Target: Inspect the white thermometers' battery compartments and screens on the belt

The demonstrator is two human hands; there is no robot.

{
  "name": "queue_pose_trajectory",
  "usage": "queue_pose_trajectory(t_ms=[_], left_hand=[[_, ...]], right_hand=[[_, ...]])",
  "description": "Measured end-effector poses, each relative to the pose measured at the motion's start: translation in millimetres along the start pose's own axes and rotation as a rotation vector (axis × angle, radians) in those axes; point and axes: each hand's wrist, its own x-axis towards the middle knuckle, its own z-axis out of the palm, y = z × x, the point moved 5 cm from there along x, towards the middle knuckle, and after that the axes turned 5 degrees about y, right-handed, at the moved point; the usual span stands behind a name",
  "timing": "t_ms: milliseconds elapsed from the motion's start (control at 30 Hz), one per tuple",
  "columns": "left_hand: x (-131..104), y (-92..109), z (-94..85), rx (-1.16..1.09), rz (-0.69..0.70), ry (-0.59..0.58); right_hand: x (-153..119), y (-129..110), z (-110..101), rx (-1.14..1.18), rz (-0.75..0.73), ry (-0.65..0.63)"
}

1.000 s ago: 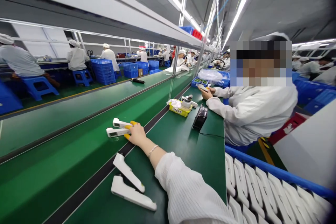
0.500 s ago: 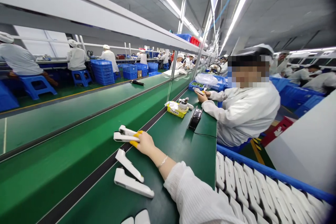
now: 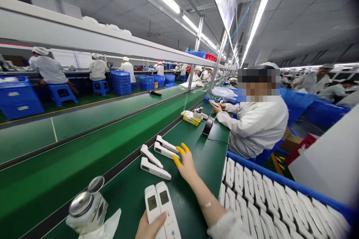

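My left hand is closed around two white infrared thermometers held side by side, their small grey displays facing up and the thumb across them. My right hand, with yellow finger cots, is open, fingers spread just beside a pair of thermometers lying on the green bench. A second pair of thermometers rests nearer to me. At lower left stands a dispenser bottle with a metal top and raised lid. A white tissue lies beside it.
A blue crate full of white thermometers stands at my right. Farther along the bench are a yellow tray and a small black fan. A co-worker in white sits there. A green conveyor belt runs along the left.
My right hand has let go of the two thermometers, which now lie on the bench, and has drawn back from them. My left hand has come into view with two more, as the view shifted.
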Motion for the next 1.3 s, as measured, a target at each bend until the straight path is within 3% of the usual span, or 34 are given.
queue_pose_trajectory(t_ms=[67,100,200,267,400,500,600,767,1067,1200,1300], left_hand=[[-3,1,2.4,-0.003,0.06,-0.042],[-6,2,4.4,-0.007,0.093,-0.071],[-17,4,11.1,-0.033,0.146,-0.185],[-22,3,13.2,-0.042,0.158,-0.242],[-26,5,11.2,-0.058,0.28,-0.288],[-25,3,8.4,-0.081,0.303,-0.27],[-24,4,6.7,-0.107,0.295,-0.234],[-23,6,5.9,-0.142,0.288,-0.217],[-17,9,0.9,-0.171,0.214,-0.226],[-19,17,1.7,-0.205,0.238,-0.266],[-21,21,3.8,-0.191,0.283,-0.321]], right_hand=[[-37,-24,-19,0.141,-0.053,0.088],[-57,-37,-24,0.238,-0.093,0.056],[-106,-66,-23,0.393,-0.124,-0.229],[-121,-73,-22,0.397,-0.103,-0.272],[-127,-68,-5,0.417,-0.046,-0.294],[-127,-54,11,0.532,0.145,-0.246],[-128,-50,22,0.635,0.259,-0.324],[-124,-52,20,0.722,0.278,-0.347],[-131,-42,27,0.951,0.44,-0.39],[-134,-49,27,0.987,0.472,-0.467],[-133,-51,25,1.009,0.554,-0.428]])
